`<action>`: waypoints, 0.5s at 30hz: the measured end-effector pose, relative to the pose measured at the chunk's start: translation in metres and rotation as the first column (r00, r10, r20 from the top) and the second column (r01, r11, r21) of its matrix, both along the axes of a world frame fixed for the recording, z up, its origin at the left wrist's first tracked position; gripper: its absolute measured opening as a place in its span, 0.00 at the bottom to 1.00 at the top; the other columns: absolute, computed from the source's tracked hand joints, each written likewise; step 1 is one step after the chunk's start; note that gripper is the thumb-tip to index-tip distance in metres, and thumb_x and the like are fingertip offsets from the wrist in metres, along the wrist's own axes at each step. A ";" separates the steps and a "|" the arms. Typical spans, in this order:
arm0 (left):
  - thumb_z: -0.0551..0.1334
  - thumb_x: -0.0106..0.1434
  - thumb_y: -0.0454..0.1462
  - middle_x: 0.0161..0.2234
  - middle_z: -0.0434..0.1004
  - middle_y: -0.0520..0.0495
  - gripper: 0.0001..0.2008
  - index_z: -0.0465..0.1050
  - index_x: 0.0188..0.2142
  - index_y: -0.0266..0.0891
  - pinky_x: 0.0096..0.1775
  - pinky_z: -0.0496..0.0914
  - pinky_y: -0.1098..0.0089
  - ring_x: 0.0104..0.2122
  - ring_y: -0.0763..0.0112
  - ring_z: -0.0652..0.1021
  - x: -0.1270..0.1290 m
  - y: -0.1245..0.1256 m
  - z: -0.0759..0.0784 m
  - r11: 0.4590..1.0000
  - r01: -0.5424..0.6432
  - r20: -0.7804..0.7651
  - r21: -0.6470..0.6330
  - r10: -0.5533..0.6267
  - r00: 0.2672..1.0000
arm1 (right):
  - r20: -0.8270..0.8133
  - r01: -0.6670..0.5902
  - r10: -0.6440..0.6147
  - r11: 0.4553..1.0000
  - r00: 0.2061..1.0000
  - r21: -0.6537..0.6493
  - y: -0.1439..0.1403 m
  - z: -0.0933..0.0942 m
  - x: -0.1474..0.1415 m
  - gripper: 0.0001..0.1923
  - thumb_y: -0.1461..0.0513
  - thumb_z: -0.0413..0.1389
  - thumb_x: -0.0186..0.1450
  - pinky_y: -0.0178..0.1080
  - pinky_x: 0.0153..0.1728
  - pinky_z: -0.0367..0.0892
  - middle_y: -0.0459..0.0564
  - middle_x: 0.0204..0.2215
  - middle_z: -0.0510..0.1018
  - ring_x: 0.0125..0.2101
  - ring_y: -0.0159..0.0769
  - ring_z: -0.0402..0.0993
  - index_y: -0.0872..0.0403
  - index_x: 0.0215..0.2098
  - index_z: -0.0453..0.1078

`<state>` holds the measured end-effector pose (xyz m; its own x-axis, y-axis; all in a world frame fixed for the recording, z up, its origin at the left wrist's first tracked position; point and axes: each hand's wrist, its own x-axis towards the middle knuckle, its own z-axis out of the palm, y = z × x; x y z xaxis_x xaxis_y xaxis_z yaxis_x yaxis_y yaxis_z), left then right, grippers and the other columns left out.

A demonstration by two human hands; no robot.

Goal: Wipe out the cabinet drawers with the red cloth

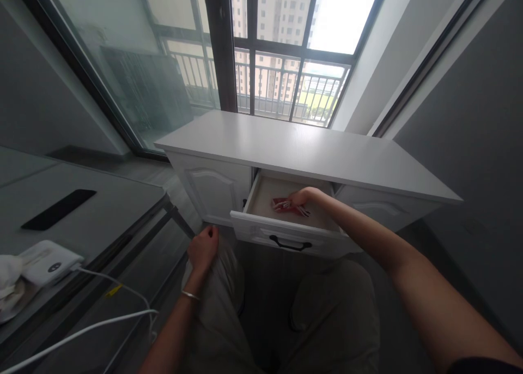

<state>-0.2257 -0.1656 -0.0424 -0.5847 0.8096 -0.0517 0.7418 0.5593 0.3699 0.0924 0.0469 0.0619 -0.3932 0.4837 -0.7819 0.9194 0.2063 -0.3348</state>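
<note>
Grey walls and a tall window enclose the space; a white cabinet stands under the glass.

Nearest the camera, the person sits with both knees in pale trousers facing the cabinet. To the left, a grey table carries a white box with a white cable trailing off it toward the floor, and a flat black slab lies further back on the same surface.

The left hand rests on the left knee, fingers curled into a loose fist; nothing can be seen held in it. A thin bangle sits on that wrist.

Beyond the knees, the drawer in the middle of the cabinet is pulled out, its black handle facing the person. The right arm reaches over the drawer front, and the right hand is inside, palm down, fingers bent onto a small red item lying on the drawer floor near the middle. The fingers touch it, but whether they grip it or merely press on it cannot be told. The item itself is too small to identify.

A panelled cabinet door stands shut left of the drawer. Behind the cabinet top, the window shows a balcony railing and high-rise blocks in daylight.
</note>
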 end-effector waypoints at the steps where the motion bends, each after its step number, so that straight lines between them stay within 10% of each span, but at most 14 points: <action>1: 0.47 0.72 0.51 0.40 0.84 0.35 0.26 0.81 0.41 0.42 0.36 0.66 0.64 0.40 0.51 0.81 0.000 0.000 0.000 1.000 0.002 0.001 0.000 -0.002 1.000 | 0.001 0.005 -0.005 0.995 1.000 -0.101 -0.009 -0.001 -0.001 0.22 0.66 0.62 0.62 0.40 0.37 0.76 0.53 0.38 0.83 0.34 0.42 0.81 0.58 0.54 0.76; 5: 0.46 0.72 0.51 0.40 0.84 0.34 0.26 0.81 0.41 0.42 0.36 0.66 0.63 0.40 0.50 0.81 0.000 0.000 0.001 1.000 0.004 0.003 -0.002 -0.004 1.000 | -0.066 -0.032 0.012 0.950 0.998 -0.309 -0.043 -0.010 0.000 0.20 0.71 0.58 0.57 0.37 0.34 0.75 0.48 0.35 0.83 0.32 0.38 0.80 0.60 0.48 0.77; 15: 0.46 0.72 0.51 0.40 0.84 0.34 0.27 0.81 0.42 0.43 0.37 0.67 0.61 0.40 0.48 0.81 0.000 0.000 0.001 1.000 0.017 0.001 -0.011 -0.017 1.000 | -0.144 -0.220 0.200 0.965 0.969 -0.142 -0.053 -0.004 0.012 0.19 0.69 0.61 0.54 0.34 0.39 0.71 0.48 0.38 0.84 0.42 0.42 0.79 0.60 0.44 0.79</action>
